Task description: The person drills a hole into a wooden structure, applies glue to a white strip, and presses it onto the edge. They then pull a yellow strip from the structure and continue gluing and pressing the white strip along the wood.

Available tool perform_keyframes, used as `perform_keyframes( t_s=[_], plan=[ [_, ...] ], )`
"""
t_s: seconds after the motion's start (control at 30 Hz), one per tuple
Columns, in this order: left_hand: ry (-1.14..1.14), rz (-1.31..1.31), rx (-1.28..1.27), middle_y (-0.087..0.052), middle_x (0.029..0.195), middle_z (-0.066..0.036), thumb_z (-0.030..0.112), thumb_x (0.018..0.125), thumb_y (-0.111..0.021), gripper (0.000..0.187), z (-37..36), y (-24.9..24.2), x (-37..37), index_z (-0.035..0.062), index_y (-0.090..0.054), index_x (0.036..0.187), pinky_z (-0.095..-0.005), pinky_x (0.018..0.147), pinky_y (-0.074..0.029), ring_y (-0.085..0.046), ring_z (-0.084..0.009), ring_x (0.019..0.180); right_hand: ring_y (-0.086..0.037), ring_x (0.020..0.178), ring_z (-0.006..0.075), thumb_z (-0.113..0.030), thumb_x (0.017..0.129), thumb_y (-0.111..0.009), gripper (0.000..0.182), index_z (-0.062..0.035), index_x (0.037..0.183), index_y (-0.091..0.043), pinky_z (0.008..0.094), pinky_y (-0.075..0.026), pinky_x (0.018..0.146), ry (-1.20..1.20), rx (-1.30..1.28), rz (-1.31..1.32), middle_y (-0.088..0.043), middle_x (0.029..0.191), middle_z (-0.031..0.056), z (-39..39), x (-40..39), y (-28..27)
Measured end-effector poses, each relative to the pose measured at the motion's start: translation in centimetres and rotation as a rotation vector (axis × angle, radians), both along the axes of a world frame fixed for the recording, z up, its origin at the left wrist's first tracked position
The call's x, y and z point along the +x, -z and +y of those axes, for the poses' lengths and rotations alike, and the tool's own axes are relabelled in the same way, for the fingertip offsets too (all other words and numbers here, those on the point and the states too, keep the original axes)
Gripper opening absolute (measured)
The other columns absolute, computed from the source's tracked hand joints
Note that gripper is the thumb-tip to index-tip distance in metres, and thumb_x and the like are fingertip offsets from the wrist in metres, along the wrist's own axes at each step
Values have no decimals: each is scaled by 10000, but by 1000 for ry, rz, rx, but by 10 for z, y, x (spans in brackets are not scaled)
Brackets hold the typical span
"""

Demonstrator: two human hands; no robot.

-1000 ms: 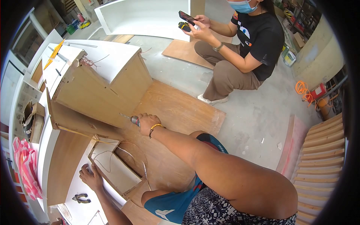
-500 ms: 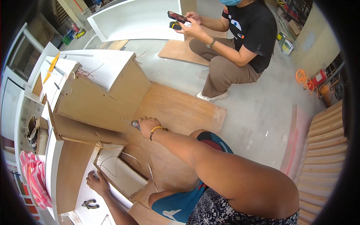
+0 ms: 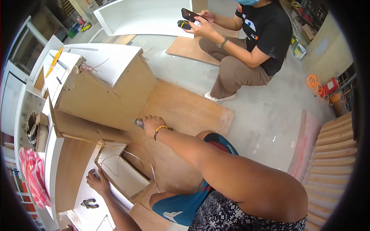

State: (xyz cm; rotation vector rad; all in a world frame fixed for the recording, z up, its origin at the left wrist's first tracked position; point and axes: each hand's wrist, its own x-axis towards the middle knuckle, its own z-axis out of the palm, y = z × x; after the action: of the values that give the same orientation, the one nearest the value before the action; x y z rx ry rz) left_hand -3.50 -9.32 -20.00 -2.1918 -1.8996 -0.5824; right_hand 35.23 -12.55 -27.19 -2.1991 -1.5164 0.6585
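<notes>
Two hands, the right hand [image 3: 155, 126] and the left hand [image 3: 99, 181], show in my remote view, well apart from each other. I take the cabinet [image 3: 102, 98], with its raw beige side turned to me, as my landmark. The right hand, with a yellow bead bracelet [image 3: 159, 128] at its wrist, is closed around a drill [image 3: 140, 123]. This drill is at the lower right of the cabinet, and its bit points toward the raw side; I cannot tell if the tip touches the wood. The body of the drill is mostly hidden by the fingers.

Below the cabinet, the left hand rests on a white panel [image 3: 81, 192], its fingers bent; I cannot tell if it grips something there. Pliers [image 3: 89, 203] lie on the same panel, near this hand. Between the left hand and the cabinet I see an open wooden frame [image 3: 123, 169], with a thin cable [image 3: 133, 154] running over it.

To the right of the cabinet, a brown board [image 3: 185, 106] lies on the floor. Beyond this board a person [image 3: 256, 50] in a black shirt crouches, holding a phone [image 3: 190, 15]. To the lower left of the cabinet are a carton [image 3: 42, 134] and a pink and white cloth [image 3: 34, 175].
</notes>
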Motion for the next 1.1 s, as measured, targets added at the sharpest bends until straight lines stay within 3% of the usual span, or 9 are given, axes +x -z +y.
perform_keyframes(
  t_s=[0.47, 0.87, 0.97, 1.03, 1.1],
  plan=[
    [-23, -1, -13, -576, 1037, -167, 496, 958, -626, 476, -1, -2, 0, 54, -620, 1135, -494, 911, -423, -524, -353, 1004, -657, 1114, 341, -183, 833, -677, 453, -44, 1251, -572, 473, -526, 940, -3, 0, 0, -640, 1211, 183, -3, -1, -2],
    [24, 8, 28, -590, 1048, -162, 406, 943, -680, 409, 3, 5, -8, 58, -624, 1150, -487, 889, -437, -532, -347, 997, -658, 1135, 321, -151, 809, -676, 438, -50, 1227, -593, 471, -525, 936, 31, 47, 5, -660, 1206, 169, 6, -4, 19],
    [29, -121, -81, -591, 1055, -156, 366, 946, -687, 395, 6, 1, -8, 59, -622, 1186, -472, 884, -439, -535, -332, 1002, -664, 1123, 318, -156, 814, -671, 417, -45, 1211, -605, 467, -526, 929, 15, 42, 7, -670, 1181, 169, -2, -3, 6],
    [233, -230, -32, -596, 1111, -155, 314, 945, -703, 427, 4, -15, 16, 39, -599, 1255, -429, 931, -435, -548, -302, 1050, -667, 1117, 315, -163, 815, -669, 421, -46, 1215, -605, 465, -526, 926, -2, 25, -35, -673, 1174, 169, 0, -1, 6],
    [469, -333, 21, -599, 1123, -150, 306, 948, -703, 445, -34, -58, 86, 24, -593, 1274, -402, 952, -429, -552, -281, 1042, -665, 1117, 318, -174, 811, -680, 449, -47, 1233, -593, 463, -526, 930, -3, 9, -38, -663, 1187, 173, 0, -2, 10]
  ],
)
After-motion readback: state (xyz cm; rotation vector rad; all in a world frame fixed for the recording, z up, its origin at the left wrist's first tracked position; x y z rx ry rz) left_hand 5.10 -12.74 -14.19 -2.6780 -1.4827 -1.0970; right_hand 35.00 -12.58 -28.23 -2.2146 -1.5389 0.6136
